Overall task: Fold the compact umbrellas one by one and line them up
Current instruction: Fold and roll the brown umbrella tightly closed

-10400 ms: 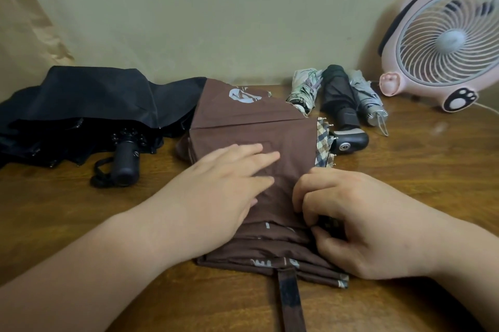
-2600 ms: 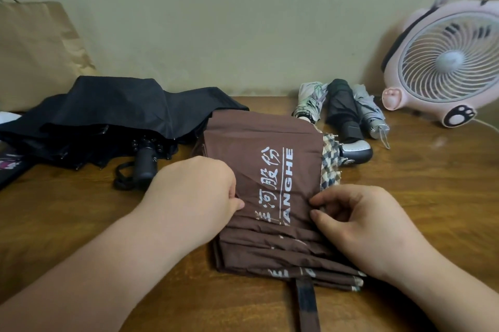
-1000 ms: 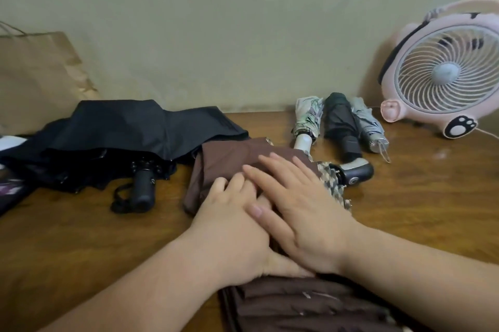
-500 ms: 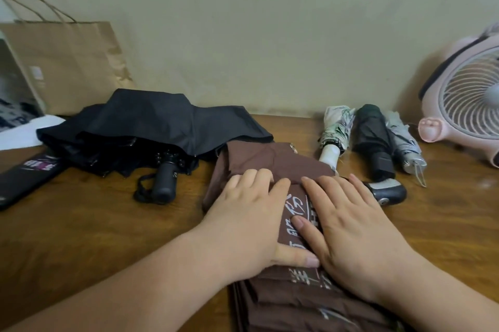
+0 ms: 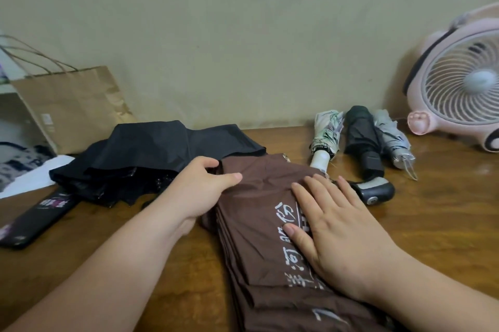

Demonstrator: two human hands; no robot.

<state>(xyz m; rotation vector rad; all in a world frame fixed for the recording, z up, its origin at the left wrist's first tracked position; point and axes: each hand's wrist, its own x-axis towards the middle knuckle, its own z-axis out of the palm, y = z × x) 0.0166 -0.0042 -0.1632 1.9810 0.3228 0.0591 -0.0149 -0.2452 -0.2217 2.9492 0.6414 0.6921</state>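
While pinching edge of brown umbrella (image 5: 256, 237) with left hand (image 5: 199, 191), pressing fabric flat with right hand (image 5: 343, 231) (grip released).

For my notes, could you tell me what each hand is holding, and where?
The left hand pinches the far left edge of the brown umbrella; right hand presses flat on it.

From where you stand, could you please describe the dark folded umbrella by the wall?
Find the pink fan on the right. Left of it, three folded umbrellas lie side by side. The dark umbrella is the middle one, with a black handle, between a floral umbrella and a grey umbrella.
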